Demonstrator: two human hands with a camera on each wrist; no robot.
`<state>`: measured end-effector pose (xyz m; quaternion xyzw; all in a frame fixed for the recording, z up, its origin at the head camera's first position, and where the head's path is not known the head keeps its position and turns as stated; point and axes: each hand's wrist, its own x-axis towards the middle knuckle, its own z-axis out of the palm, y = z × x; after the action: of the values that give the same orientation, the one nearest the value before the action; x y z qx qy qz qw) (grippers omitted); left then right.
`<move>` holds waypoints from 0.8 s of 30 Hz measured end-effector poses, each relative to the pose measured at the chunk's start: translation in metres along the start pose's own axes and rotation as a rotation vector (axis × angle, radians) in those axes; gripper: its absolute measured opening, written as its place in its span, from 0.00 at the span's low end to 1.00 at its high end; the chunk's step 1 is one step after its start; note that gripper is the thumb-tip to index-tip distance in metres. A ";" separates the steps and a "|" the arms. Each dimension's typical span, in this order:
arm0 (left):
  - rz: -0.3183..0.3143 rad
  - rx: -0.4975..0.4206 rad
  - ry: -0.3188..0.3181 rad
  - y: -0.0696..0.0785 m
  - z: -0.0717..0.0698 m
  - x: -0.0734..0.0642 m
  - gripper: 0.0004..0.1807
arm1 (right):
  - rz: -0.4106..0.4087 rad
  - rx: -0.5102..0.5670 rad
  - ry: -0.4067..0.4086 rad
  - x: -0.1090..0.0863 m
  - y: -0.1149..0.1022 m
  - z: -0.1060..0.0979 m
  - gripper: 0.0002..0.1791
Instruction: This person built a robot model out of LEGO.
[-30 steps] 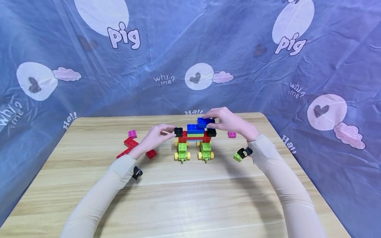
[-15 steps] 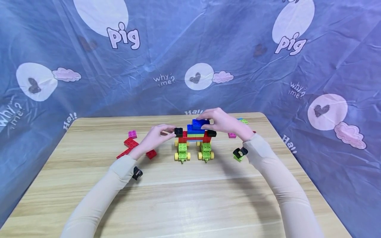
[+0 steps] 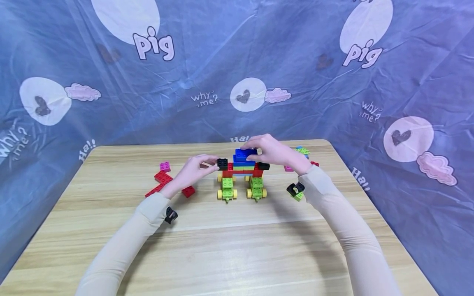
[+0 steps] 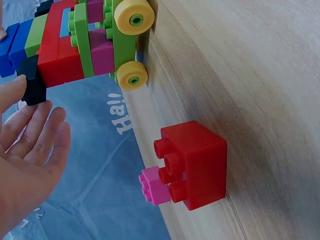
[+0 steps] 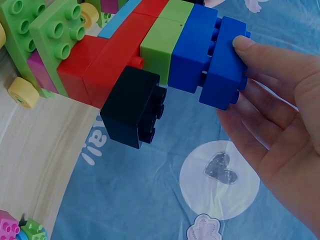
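A building-block model on yellow wheels (image 4: 134,17) stands at the middle of the table, with green plates (image 3: 227,183), red bricks (image 5: 116,65) and a blue brick (image 5: 192,50) on top. My right hand (image 3: 272,152) pinches a second blue brick (image 5: 224,62) between thumb and fingers, right over the lower blue one; studs show in the narrow gap between them. At the model's left end, my left hand (image 3: 194,170) holds a black brick (image 4: 32,80) between thumb and fingertips. Another black brick (image 5: 131,107) juts from the right end.
Left of the model lie several loose red bricks (image 3: 161,177) and a pink brick (image 3: 164,166). To the right are a pink brick (image 3: 288,168), a green brick (image 3: 298,197) and a green-and-blue piece (image 3: 303,151). A printed blue curtain (image 3: 177,107) hangs behind the table.
My right hand has moved left and slightly down with the blue brick, from over the model's right side to line up above the lower blue brick. The left hand has stayed in place.
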<state>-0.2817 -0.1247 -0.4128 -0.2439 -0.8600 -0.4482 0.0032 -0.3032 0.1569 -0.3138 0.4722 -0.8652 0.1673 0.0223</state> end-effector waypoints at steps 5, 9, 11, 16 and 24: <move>0.000 -0.004 -0.001 0.000 0.000 0.001 0.22 | 0.006 0.001 -0.004 0.001 -0.001 0.001 0.17; -0.001 -0.006 0.001 -0.001 0.000 0.002 0.21 | 0.017 0.004 -0.010 0.002 -0.002 0.002 0.18; 0.001 -0.004 0.002 -0.001 0.000 0.002 0.21 | 0.018 0.000 -0.014 0.003 -0.001 0.002 0.18; 0.005 -0.005 -0.001 0.000 0.000 0.002 0.21 | 0.020 -0.001 -0.023 0.004 -0.002 0.002 0.18; -0.008 -0.004 -0.003 0.001 0.000 0.002 0.22 | 0.026 0.001 -0.025 0.003 -0.003 0.001 0.18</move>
<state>-0.2830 -0.1234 -0.4117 -0.2409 -0.8601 -0.4496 -0.0005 -0.3018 0.1525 -0.3134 0.4629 -0.8714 0.1623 0.0090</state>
